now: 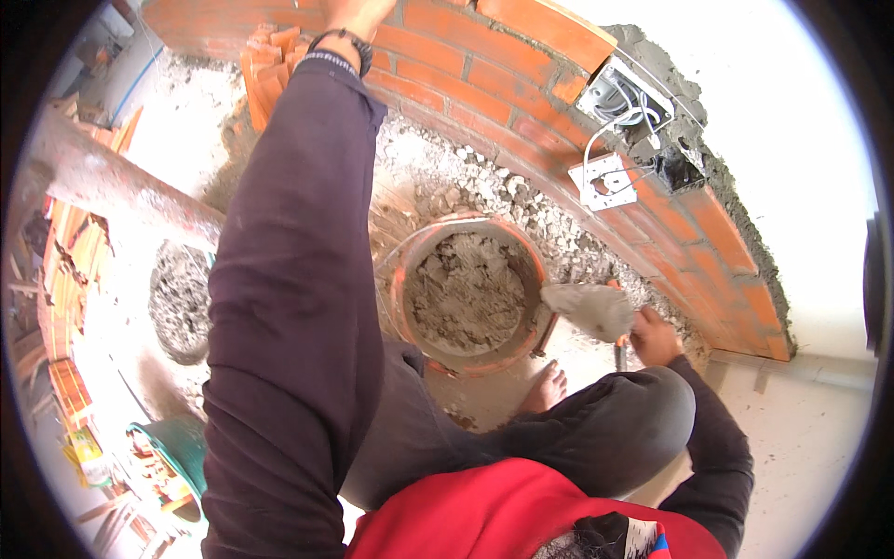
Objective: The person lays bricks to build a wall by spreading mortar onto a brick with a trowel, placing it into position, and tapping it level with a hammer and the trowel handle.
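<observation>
My right hand (pixel 656 337) is closed round a trowel, low at the right of the bucket. The trowel's blade (pixel 591 310) is grey and mortar-smeared, its tip close to the bucket's rim. Between my knees and the wall stands an orange-rimmed bucket (pixel 402 296) holding grey wet mortar (pixel 466 293). My left arm stretches far forward over the scene. My left hand (pixel 358 13) is at the top edge by the brick wall (pixel 447 58); its fingers are cut off by the picture's edge.
An electrical box (pixel 626 98) with loose white cables sits in the wall, a white cover plate (pixel 605 182) hanging below it. Stacked bricks (pixel 270 70) lie at the far left. Rubble (pixel 521 200) lines the wall's foot. A green bucket (pixel 177 447) is at lower left.
</observation>
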`<state>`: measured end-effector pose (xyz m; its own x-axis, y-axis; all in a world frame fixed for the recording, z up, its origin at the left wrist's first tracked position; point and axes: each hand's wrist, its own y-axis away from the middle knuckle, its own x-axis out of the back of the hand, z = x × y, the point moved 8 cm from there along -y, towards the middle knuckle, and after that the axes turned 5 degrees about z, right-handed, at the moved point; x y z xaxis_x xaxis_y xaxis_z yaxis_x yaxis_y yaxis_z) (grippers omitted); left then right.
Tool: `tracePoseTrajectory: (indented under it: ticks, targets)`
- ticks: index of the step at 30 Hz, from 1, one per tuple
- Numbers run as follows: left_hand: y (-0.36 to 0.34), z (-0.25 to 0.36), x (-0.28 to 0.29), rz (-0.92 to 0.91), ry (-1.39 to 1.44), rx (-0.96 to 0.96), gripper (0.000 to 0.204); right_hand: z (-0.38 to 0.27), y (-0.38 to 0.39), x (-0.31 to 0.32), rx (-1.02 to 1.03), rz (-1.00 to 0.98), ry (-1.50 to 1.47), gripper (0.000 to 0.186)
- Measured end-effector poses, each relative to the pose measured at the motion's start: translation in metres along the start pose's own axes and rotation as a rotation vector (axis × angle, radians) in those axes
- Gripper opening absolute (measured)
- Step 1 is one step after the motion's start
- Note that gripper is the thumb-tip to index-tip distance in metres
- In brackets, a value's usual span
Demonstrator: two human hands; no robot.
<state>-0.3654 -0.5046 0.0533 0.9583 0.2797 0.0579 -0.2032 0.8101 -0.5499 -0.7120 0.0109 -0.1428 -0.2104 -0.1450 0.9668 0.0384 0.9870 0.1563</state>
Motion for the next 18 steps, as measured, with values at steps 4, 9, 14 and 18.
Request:
tracePoseTrajectory:
  ticks: [4,9,14,18]
  targets:
    - [-0.017,-0.039,-0.004,-0.029,0.186,0.026,0.026,-0.032,-0.038,0.056,-0.048,0.07,-0.245,0.027]
    - [-0.011,-0.032,-0.01,-0.023,0.271,0.104,0.024,-0.126,-0.167,0.075,0.095,0.27,-0.73,0.03]
    - [-0.003,-0.015,-0.002,0.002,0.171,0.088,0.024,-0.157,-0.271,0.072,0.056,0.503,-0.625,0.035]
    - [-0.001,-0.008,0.0,-0.046,0.196,0.082,0.025,-0.162,-0.3,0.063,0.016,0.59,-0.663,0.037]
